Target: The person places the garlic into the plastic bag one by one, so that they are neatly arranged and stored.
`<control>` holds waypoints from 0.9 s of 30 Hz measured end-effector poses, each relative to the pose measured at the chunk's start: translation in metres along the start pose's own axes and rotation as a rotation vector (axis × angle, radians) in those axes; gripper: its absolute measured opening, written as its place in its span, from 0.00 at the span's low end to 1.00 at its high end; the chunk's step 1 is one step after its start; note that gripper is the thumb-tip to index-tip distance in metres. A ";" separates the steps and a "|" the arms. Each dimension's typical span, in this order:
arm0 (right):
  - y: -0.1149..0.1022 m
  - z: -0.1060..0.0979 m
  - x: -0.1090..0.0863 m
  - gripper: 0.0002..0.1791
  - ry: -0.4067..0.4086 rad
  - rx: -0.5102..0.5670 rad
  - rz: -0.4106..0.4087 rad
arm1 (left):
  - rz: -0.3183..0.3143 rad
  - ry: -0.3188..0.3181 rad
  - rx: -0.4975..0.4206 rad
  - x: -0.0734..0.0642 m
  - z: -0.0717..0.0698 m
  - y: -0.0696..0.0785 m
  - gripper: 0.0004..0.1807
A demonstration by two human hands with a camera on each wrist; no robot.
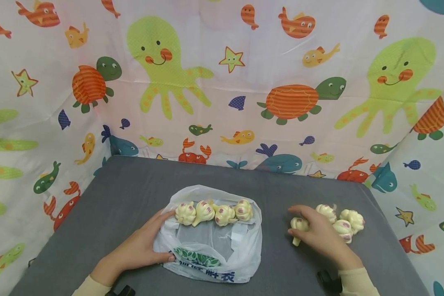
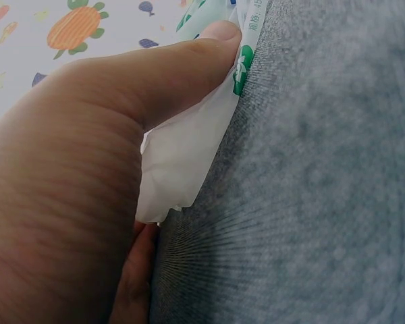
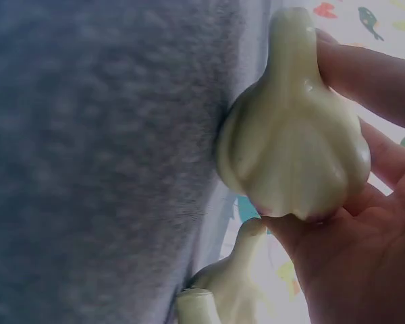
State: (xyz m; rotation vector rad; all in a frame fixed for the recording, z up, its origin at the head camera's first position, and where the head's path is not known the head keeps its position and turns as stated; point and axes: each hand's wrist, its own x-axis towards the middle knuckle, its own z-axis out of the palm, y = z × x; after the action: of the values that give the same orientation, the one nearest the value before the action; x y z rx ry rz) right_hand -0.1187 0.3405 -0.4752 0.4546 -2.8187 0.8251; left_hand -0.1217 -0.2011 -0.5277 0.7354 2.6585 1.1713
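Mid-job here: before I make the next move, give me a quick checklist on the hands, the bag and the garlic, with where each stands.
1. Right hand has hold of one garlic bulb: ok, gripped.
2. That bulb lifted off the gray tabletop: cannot tell; it is very close to the surface.
3. Left hand at the plastic bag: ok, resting against its left side.
4. Bag mouth open: ok; a gap shows in front of the row of four bulbs.
5. All garlic at the bag: not ok; besides the gripped one, three loose bulbs lie by the right hand.
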 end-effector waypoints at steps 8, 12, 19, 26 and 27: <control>0.004 0.002 -0.007 0.31 0.000 -0.015 -0.001 | -0.003 -0.002 -0.005 0.000 -0.002 0.003 0.65; 0.003 0.000 -0.008 0.31 -0.020 -0.008 0.022 | -0.009 -0.004 0.000 0.000 -0.002 0.003 0.65; 0.004 -0.002 -0.011 0.30 -0.031 -0.022 0.034 | -0.015 -0.008 -0.011 0.000 -0.001 0.003 0.65; 0.004 -0.005 -0.013 0.30 -0.037 -0.023 0.056 | -0.007 -0.006 -0.015 -0.001 -0.002 0.004 0.65; 0.004 -0.005 -0.013 0.30 -0.039 -0.020 0.059 | -0.004 -0.005 -0.014 0.000 -0.002 0.004 0.65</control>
State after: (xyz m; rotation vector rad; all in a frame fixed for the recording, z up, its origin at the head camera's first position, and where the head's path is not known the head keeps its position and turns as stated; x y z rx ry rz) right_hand -0.1072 0.3493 -0.4763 0.3914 -2.8864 0.8071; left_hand -0.1205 -0.2003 -0.5237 0.7291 2.6441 1.1841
